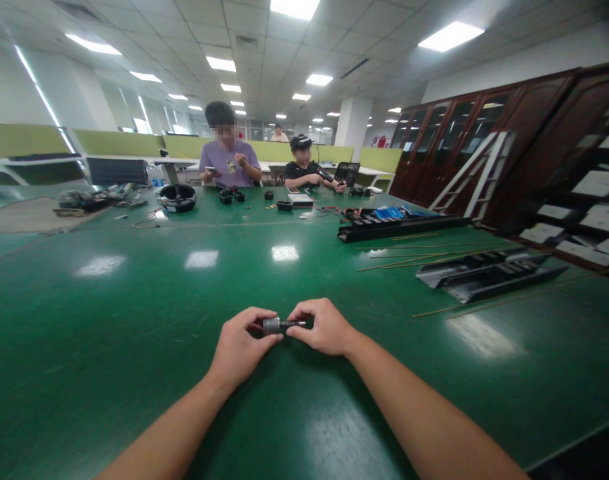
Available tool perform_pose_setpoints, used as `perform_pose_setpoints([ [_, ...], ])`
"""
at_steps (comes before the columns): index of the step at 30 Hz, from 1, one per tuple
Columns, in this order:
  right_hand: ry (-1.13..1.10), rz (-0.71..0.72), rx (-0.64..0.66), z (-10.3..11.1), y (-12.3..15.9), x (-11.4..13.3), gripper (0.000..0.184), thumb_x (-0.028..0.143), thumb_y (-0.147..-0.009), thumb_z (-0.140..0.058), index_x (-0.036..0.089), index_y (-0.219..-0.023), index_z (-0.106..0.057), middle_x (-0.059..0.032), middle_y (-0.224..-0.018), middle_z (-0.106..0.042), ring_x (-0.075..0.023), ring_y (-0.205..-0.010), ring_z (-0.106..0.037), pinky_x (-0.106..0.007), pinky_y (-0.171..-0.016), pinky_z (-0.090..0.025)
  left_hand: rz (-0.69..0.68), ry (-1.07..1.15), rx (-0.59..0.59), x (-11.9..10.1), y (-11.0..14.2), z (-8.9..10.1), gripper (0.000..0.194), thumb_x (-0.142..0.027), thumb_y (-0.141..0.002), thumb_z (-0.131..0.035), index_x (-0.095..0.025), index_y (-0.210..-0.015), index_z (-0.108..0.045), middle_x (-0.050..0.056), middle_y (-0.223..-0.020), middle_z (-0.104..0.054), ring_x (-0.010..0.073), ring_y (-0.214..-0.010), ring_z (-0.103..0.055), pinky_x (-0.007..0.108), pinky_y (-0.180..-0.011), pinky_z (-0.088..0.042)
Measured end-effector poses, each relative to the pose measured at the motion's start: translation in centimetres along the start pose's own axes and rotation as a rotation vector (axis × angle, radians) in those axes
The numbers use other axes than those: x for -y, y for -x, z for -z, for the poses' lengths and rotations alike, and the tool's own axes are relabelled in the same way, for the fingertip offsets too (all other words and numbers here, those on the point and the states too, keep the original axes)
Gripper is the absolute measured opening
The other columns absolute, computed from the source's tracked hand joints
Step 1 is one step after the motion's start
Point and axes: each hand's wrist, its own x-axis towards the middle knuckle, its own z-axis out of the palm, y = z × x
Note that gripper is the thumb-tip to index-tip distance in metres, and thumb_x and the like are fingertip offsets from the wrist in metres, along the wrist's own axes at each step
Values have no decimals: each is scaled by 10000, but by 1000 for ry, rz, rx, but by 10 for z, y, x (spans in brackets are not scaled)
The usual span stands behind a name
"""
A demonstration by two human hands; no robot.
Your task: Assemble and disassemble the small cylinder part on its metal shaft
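Between my two hands, a little above the green table (149, 373), is a small grey metal cylinder with a thin shaft (271, 325). The shaft is dark and ridged, with a bright tip pointing right; its exact kind I cannot make out. My left hand (241, 343) is closed, its thumb and fingers gripping the cylinder end. My right hand (327, 327) pinches the shaft between thumb and fingertips. The two hands almost meet, and the part lies roughly level between them.
Long black metal channels (504, 277) and thin rods (399, 263) lie to the right. Farther back are another channel (404, 227) with blue pieces, a black round headset-like item (177, 198) and small black parts (231, 195). Two people (229, 157) work across the table. A stepladder (484, 173) stands behind.
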Motion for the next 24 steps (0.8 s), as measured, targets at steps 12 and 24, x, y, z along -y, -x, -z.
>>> perform_pose_setpoints([
  [12,7,-5,-5,3,0,-1,91,236,-761,-717,172,-825,-726,-23,-764,-713,-156,-702,-640,-252,-676,-461,34,13,0,-2,-2,1,300,-259,-692,-798,-233,-978,-712,7,-949,-700,180,-845,-659,310,-780,-539],
  [24,-29,-32,-15,5,-1,-5,89,235,-765,-704,169,-819,-727,-24,-742,-709,-159,-686,-642,-253,-666,-474,73,17,-13,1,-2,2,311,-285,-693,-793,-235,-989,-711,9,-971,-706,189,-862,-668,327,-801,-545],
])
